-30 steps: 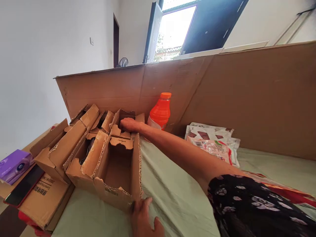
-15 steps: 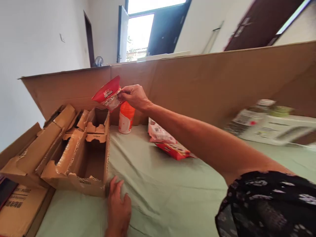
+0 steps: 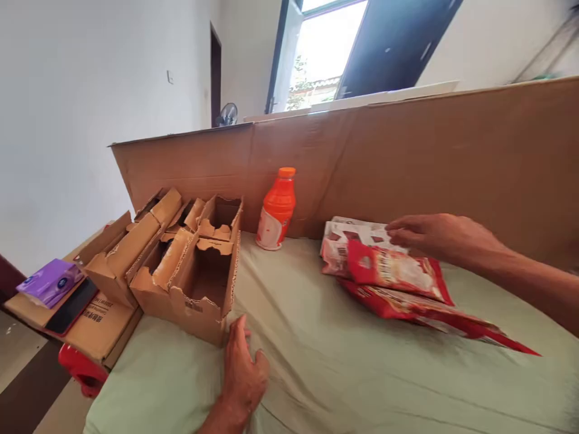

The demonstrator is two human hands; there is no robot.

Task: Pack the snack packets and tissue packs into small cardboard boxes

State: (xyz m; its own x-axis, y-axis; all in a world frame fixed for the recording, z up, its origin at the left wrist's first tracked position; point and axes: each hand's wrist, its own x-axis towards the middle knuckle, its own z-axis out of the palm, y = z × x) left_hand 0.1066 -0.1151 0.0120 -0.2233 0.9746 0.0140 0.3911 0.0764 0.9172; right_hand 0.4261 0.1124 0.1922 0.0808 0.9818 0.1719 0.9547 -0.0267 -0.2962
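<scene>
My left hand (image 3: 244, 371) lies on the green cloth, fingers stretched and thumb apart, at the near right corner of an open-topped cardboard box (image 3: 194, 319). On the right, my right hand (image 3: 429, 235) hovers with extended fingers over a small pile of snack packets. A red and white packet (image 3: 398, 274) lies on top, just below the fingers. Under it is another red packet (image 3: 416, 312), its end pointing right. Behind these rests a white and pink packet (image 3: 335, 241), partly covered. An orange bottle (image 3: 277, 211) stands upright between the box and the packets.
More cardboard boxes (image 3: 117, 253) stand at the left. Beyond them, a purple packet (image 3: 49, 282) and a dark flat object (image 3: 72, 306) rest on a closed carton (image 3: 97, 328). A tall cardboard panel (image 3: 407, 163) runs along the back of the cloth (image 3: 362, 386).
My right hand has moved right from above the bottle, and the red packet it held now lies on the pile. The view has turned left. My left hand stays by the box corner.
</scene>
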